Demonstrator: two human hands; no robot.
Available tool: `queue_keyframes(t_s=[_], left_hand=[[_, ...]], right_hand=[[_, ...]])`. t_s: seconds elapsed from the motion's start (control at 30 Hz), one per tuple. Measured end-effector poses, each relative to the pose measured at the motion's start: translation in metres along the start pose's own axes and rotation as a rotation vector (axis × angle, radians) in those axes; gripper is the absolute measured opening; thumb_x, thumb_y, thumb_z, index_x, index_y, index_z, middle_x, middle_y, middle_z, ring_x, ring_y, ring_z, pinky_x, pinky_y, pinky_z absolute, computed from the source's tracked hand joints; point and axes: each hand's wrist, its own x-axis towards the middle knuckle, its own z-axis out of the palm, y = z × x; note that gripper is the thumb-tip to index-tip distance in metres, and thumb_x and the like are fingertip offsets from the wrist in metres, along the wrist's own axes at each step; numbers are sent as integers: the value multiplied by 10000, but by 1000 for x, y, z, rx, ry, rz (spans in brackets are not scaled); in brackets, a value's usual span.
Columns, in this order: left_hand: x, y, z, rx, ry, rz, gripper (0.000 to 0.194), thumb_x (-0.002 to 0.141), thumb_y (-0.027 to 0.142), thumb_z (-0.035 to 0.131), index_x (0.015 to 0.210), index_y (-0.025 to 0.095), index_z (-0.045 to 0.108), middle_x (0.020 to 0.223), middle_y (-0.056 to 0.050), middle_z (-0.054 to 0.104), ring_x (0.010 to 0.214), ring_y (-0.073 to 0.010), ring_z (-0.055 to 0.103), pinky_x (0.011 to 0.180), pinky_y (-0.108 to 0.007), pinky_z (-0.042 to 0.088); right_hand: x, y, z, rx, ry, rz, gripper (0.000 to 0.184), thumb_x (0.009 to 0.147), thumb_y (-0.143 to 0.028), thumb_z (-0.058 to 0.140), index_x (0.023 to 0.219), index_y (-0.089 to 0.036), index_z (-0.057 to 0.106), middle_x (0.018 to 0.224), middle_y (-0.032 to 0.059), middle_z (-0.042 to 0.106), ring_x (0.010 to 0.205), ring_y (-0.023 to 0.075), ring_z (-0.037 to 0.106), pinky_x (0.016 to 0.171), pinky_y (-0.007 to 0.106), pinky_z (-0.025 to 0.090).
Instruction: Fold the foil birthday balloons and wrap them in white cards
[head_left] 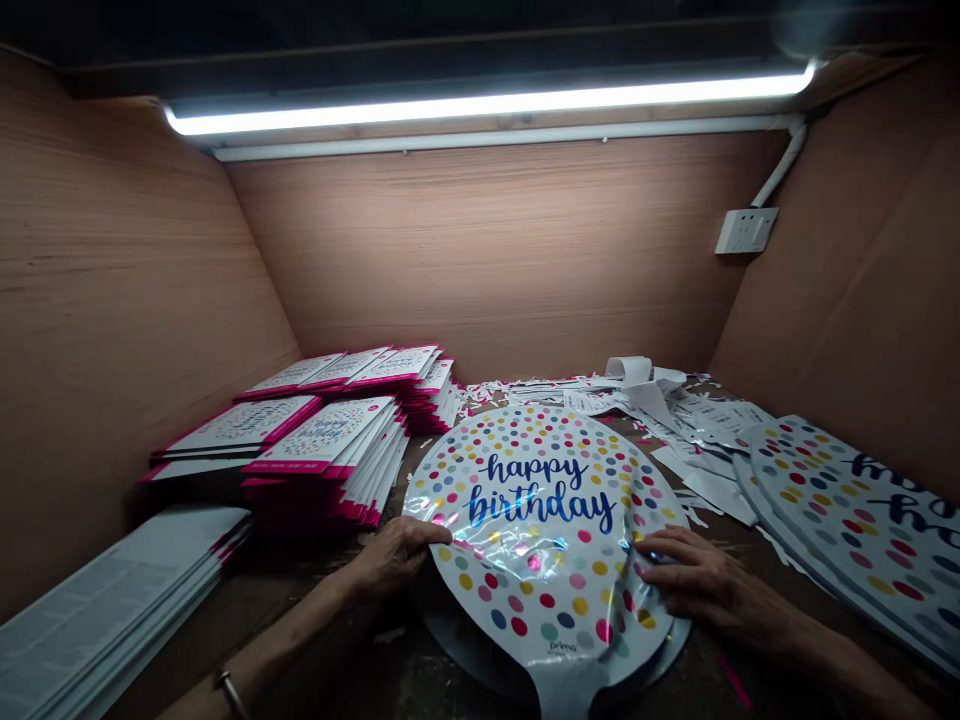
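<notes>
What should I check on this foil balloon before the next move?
Left hand on the balloon's left edge: ok.
Right hand on the balloon's right side: ok.
"Happy birthday" foil balloon lying smooth: not ok, creased near the right hand.
Balloon neck sealed: cannot tell, it runs out of view.
Round foil piece under the balloon lying flat: cannot tell, mostly hidden.
Pink-edged packs off the balloon: ok, stacked beside it.
</notes>
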Motion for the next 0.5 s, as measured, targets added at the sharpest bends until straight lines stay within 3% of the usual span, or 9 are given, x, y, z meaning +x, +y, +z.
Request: queue_keyframes(t_s=[0.13,0.23,0.33,0.43,0.5], left_hand=[[10,6,-11,-103,-32,-103,269,761,273,456,814,184,704,767,-2,661,741,-165,593,664,-197,433],[30,1,-24,-182,-38,-239,309,749,359,468,738,138,683,640,-11,619,596,-140,553,557,-198,410],[62,-9,-44,-211,6,-406,335,716,437,558,646,117,628,519,8,536,468,-111,474,467,-204,357],[97,-20,-59,-177,117,-547,331,727,410,632,583,124,547,476,48,456,426,-80,414,446,-201,321],[113,-26,-63,-154,198,-610,328,772,364,630,581,128,506,484,68,425,425,-64,390,451,-192,313]], right_hand=[[15,-2,2,111,87,-35,272,918,-332,411,909,-231,663,1063,75,617,1030,217,515,934,386,372],[38,9,-13,358,84,185,229,811,-379,507,716,-189,593,807,47,610,791,186,539,751,306,422],[77,32,-36,522,67,406,254,616,-408,610,574,-177,514,557,-12,488,552,131,451,528,245,370],[117,54,-53,538,117,512,264,559,-398,629,533,-174,491,457,-45,410,438,91,357,432,220,291],[133,62,-58,533,201,574,273,563,-418,637,542,-172,520,450,-32,447,433,105,393,423,225,309]])
